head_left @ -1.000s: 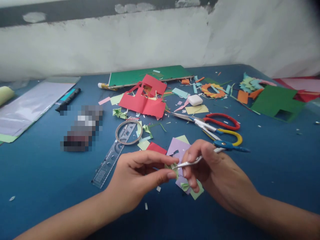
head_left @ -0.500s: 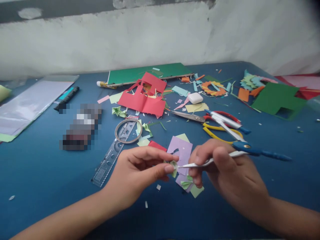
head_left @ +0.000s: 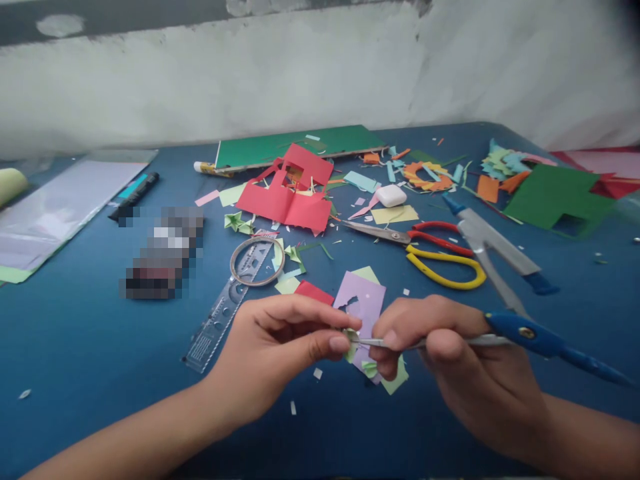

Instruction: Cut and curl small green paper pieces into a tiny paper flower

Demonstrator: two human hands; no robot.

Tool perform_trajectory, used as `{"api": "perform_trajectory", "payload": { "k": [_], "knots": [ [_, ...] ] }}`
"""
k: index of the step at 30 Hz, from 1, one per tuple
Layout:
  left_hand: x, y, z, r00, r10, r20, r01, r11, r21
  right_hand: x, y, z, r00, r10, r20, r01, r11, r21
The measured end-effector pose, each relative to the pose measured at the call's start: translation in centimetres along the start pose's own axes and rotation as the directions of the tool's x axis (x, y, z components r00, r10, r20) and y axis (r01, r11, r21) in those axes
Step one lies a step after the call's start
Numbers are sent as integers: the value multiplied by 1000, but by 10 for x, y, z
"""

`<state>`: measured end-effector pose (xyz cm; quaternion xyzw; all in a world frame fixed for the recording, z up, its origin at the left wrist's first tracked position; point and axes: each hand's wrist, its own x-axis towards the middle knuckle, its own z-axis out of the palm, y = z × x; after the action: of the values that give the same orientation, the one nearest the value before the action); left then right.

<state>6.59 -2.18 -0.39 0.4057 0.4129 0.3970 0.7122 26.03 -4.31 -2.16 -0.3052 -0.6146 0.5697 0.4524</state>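
Between its thumb and fingertips, my left hand [head_left: 285, 347] pinches a small pale green folded paper piece [head_left: 351, 340], mostly covered by the fingers. My right hand [head_left: 460, 360] grips one leg of a blue and white drawing compass [head_left: 525, 332], whose thin tip meets the green piece. The compass's other leg juts up and away over the table. Just beneath the hands lie a purple paper sheet [head_left: 370, 293] with a torn hole and a light green scrap [head_left: 397, 379].
Scissors [head_left: 395, 237] with red and yellow handles lie beyond my right hand. A clear ruler [head_left: 210, 330] under a tape roll [head_left: 234, 275] is near my left hand. Red cut paper [head_left: 280, 200], a white case [head_left: 391, 195] and a green board [head_left: 300, 147] sit farther back.
The compass has turned in my right hand, its free leg swinging right, away from the scissors. My right hand has shifted slightly; the left hand stays nearly still with the paper piece.
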Motion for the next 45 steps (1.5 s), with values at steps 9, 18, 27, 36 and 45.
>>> {"api": "perform_trajectory", "payload": {
  "k": [9,18,27,36,45],
  "knots": [
    [0,0,1,999,14,-43,-12,998,56,2,2,0,992,-115,-48,107,983,-148],
    [2,-4,1,1000,-2,-5,2,1000,-4,2,5,-1,997,-82,12,83,989,-118],
    [3,-7,-3,998,35,-48,-30,993,111,1,4,3,994,-97,-54,94,994,-58],
    [2,-5,0,999,39,-5,-39,996,84,0,3,-2,982,-159,97,176,965,-194],
    [0,-4,0,999,37,5,-37,995,93,-1,1,-4,980,-153,130,179,959,-219]
  ]
}}
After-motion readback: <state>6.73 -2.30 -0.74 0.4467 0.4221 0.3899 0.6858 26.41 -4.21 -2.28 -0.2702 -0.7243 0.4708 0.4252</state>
